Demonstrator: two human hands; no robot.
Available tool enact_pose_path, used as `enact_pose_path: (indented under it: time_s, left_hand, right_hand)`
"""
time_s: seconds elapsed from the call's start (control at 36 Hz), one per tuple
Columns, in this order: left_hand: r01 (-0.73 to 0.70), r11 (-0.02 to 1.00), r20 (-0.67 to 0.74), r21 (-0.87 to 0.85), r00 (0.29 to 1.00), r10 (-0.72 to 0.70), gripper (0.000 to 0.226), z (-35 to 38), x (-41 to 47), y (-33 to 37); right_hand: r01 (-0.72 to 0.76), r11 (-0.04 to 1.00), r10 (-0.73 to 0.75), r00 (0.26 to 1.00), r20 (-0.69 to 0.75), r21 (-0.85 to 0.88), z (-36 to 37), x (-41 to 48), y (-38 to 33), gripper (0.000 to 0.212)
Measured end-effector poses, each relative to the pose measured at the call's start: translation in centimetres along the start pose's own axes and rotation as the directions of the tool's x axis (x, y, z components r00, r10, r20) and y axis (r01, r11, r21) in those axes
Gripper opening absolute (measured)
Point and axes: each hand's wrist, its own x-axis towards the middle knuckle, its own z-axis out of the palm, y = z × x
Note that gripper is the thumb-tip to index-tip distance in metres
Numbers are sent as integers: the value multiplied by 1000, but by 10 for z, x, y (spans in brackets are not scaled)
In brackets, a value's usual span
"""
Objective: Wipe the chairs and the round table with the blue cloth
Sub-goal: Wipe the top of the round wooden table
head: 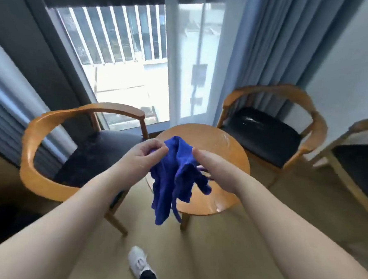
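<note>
A blue cloth (174, 182) hangs crumpled in the air between my two hands, above the near edge of the round wooden table (225, 150). My left hand (143, 156) pinches its upper left corner with curled fingers. My right hand (217, 173) grips the cloth's right side, its fingers hidden behind the fabric. One wooden armchair with a black seat (87, 155) stands left of the table. A second one (267, 131) stands behind it on the right.
A third chair (358, 163) shows at the right edge. A tall window (136, 56) and grey-blue curtains (271, 41) lie behind the furniture. My white shoe (138, 261) stands on the beige floor below the cloth.
</note>
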Motion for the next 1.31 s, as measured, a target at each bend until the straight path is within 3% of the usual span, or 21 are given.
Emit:
enact_pose_path:
  time_s: [0.06,0.14,0.28,0.39,0.47,0.78,1.03,1.31]
  left_hand:
    - [-20,998,46,66,999,17,23,21,2,5]
    - [-44,989,122,141,992,27,11,47,9,13]
    - [16,977,88,213,996,-36,34,70,30,20]
    - [19,874,114,486,990,-85,27,74,55,13]
    - [19,825,120,565,987,-104,15,81,76,1]
    - [95,860,114,502,978,-174,18,106,169,-64]
    - [168,865,75,473,970,-230,18,138,228,-95]
    - [421,846,-24,327,899,-438,17,210,262,-127]
  right_hand:
    - [44,999,-43,999,-32,29,-11,-17,4,58]
    - [48,999,-49,997,-61,-7,-30,-31,18,16]
    - [4,978,-78,936,-344,-210,-59,-37,52,13]
    - [-26,975,-59,927,-371,-220,-88,-34,72,22]
    - [-62,972,-28,928,-371,-228,-104,-24,84,20]
    - [-253,924,155,934,-322,-288,-165,51,126,18]
    - [-298,898,201,932,-301,-324,-212,88,164,20]
    - [-304,846,313,948,-54,-438,-290,133,220,21]
